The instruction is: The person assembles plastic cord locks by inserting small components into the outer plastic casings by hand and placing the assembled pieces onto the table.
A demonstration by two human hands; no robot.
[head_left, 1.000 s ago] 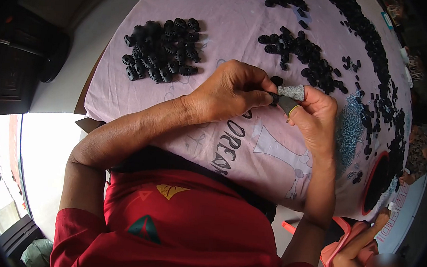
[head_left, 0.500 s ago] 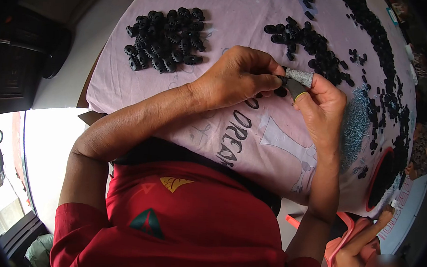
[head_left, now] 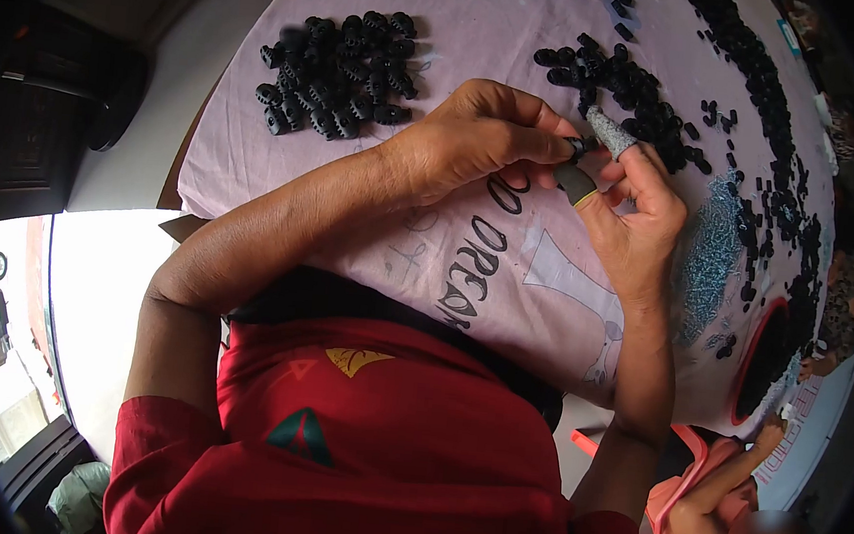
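On the left of the bench [head_left: 476, 30], ridged black parts [head_left: 347, 75] sit heaped. Left hand [head_left: 467, 145] pinches a small black piece [head_left: 582, 147] between thumb and finger, above the cloth. Right hand [head_left: 641, 219] is just beside it, grey-sleeved finger [head_left: 613, 133] and dark-sleeved thumb [head_left: 575, 184] apart; can't tell if it grips anything. Risk: piece is tiny, thick sleeves likely dull feel, so it could slip or twist. If dropped, it could get lost among loose black pieces [head_left: 660, 115] behind or bluish-grey bits [head_left: 710, 264] further right.
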